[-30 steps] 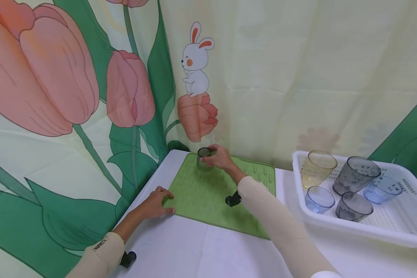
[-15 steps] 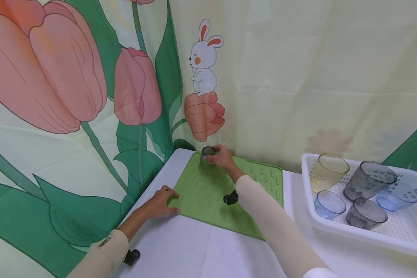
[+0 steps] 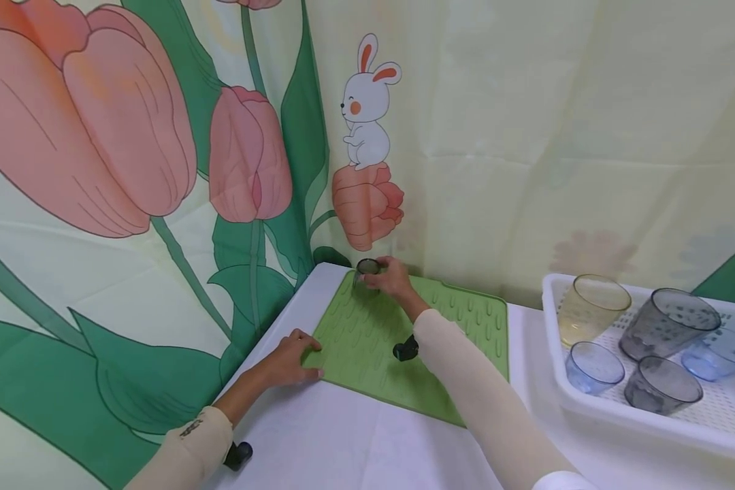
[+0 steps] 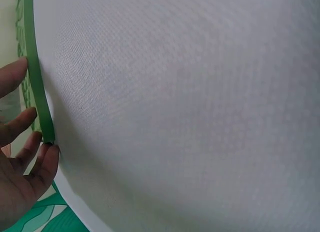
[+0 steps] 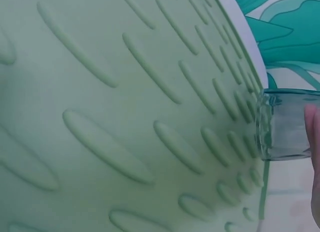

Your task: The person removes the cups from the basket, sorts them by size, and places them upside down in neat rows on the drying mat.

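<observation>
A small dark grey drinking glass (image 3: 367,267) stands upright at the far left corner of the green ridged drying mat (image 3: 398,367). My right hand (image 3: 393,279) grips it from the right side, with fingers and thumb around its wall. The right wrist view catches the glass (image 5: 287,127) low at the mat's edge, with a finger (image 5: 313,124) against it. At the mat's near left corner, my left hand (image 3: 289,359) rests with spread fingers touching the edge. In the left wrist view its fingertips (image 4: 31,114) lie along the mat's rim (image 4: 39,87).
A white perforated basket (image 3: 594,408) stands on the right of the white-clothed table (image 3: 367,435). Inside are a yellow glass (image 3: 588,316), grey glasses (image 3: 664,327) and blue glasses (image 3: 591,373). A printed curtain (image 3: 496,136) hangs close behind the mat.
My right hand has shifted the grey glass slightly toward the mat's far left corner. The left hand stays at the near corner. The head view has turned a little left.
</observation>
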`<state>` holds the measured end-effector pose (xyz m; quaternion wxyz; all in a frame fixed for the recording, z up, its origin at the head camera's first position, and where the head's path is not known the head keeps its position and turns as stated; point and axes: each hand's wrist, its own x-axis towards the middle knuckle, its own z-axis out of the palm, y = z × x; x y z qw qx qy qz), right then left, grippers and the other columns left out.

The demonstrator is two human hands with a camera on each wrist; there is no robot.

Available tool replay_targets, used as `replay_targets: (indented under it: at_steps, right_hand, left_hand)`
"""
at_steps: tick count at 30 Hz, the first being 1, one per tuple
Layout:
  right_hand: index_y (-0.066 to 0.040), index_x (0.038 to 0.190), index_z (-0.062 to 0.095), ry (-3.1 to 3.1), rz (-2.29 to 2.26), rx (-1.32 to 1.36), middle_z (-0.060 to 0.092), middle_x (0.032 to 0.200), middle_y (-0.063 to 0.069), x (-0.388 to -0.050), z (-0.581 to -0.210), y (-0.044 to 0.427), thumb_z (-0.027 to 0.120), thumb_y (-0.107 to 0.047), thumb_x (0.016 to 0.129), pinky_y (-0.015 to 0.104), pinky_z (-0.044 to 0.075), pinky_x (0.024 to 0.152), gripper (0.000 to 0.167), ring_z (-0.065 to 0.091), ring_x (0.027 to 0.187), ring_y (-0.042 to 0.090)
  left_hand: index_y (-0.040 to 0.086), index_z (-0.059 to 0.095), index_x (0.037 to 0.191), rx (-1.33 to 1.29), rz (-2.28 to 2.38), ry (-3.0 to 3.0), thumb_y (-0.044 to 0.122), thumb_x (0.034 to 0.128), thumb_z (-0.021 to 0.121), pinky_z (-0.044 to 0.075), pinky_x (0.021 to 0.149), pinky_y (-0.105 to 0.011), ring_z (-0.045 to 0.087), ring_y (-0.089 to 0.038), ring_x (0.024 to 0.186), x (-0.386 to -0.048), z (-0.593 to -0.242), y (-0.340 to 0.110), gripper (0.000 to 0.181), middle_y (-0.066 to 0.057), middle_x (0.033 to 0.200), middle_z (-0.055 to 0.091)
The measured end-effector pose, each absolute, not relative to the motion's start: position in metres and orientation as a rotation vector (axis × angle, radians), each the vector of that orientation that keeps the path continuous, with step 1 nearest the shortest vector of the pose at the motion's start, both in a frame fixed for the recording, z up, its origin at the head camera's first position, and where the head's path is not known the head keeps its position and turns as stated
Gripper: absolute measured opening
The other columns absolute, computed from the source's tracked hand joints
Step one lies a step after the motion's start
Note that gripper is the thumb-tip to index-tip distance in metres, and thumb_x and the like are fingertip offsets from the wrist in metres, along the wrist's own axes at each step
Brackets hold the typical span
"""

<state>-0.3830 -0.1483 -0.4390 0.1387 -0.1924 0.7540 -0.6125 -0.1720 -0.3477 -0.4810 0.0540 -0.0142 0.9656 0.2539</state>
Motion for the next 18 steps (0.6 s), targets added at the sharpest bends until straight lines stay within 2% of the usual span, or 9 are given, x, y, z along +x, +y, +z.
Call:
replay_targets:
  at_steps: [5,14,18]
  right_hand:
    - [0.007,0.145,0.041,2.199,-1.736,-0.544,0.049,0.142,0.025,-0.3822,-0.4432,-0.1503,0.074,-0.006,0.09,0.038,0.058,0.089,0.066,0.072,0.102,0.039]
    - [0.008,0.147,0.039,2.138,-1.753,-0.568,0.046,0.142,0.026,-0.3823,-0.444,-0.1508,0.069,-0.002,0.092,0.047,0.055,0.095,0.063,0.068,0.107,0.043]
    - [0.007,0.147,0.039,2.138,-1.74,-0.591,0.045,0.144,0.026,-0.3823,-0.4443,-0.1513,0.069,-0.001,0.092,0.044,0.056,0.094,0.063,0.068,0.108,0.043]
  left_hand:
    - [0.012,0.064,0.126,-0.068,0.767,2.935,0.031,0.0822,0.082,0.046,0.096,-0.05,0.048,-0.029,0.119,-0.1714,-0.4817,-0.3463,0.051,-0.013,0.131,0.049]
    - [0.011,0.064,0.126,-0.06,0.755,2.933,0.031,0.0823,0.082,0.046,0.093,-0.047,0.048,-0.027,0.115,-0.1715,-0.4822,-0.3467,0.051,-0.012,0.13,0.049]
    - [0.011,0.064,0.126,-0.058,0.754,2.935,0.031,0.0823,0.082,0.045,0.093,-0.047,0.048,-0.027,0.115,-0.1712,-0.4821,-0.3471,0.051,-0.012,0.13,0.049]
